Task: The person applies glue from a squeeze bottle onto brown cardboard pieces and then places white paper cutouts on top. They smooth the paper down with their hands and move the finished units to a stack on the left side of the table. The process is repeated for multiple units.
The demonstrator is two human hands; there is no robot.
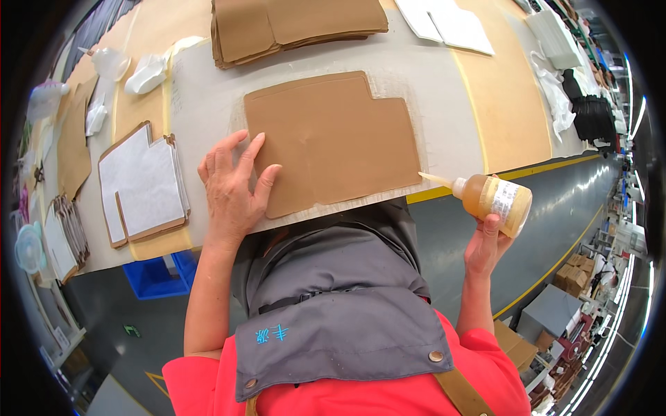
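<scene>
The left hand (232,186) lies flat with its fingers spread and released, pressing palm-down on the near left corner of a brown stepped cardboard sheet (333,142); nothing is gripped, the fingertips simply rest on the sheet's surface. The sheet spreads away from those fingers toward the right and far side, lying flat on the pale work table (444,90), its near edge close to the table's rim.

The right hand (489,243) is curled from below around an amber glue bottle (496,201), fingers closed on its body; the bottle lies tilted almost sideways, its pale nozzle (436,179) pointing left and reaching the right near corner of the brown sheet, touching or just beside it, which of the two cannot be told.

Left of the left hand's fingers, apart from them, lies a small pile of white-faced stepped pieces (142,184) with brown edges; further left still, near the table's end, a leaning bundle of similar pieces (66,243). Beyond the fingers, at the far side of the table, sits a stack of brown cardboard (291,28); to its right, white sheets (447,24). Beyond the left pile lie white crumpled cloths (146,73). Under the table's rim, below the left hand, a blue bin (156,274) shows; between both forearms hangs a grey apron (340,305) over a red garment (485,367).
</scene>
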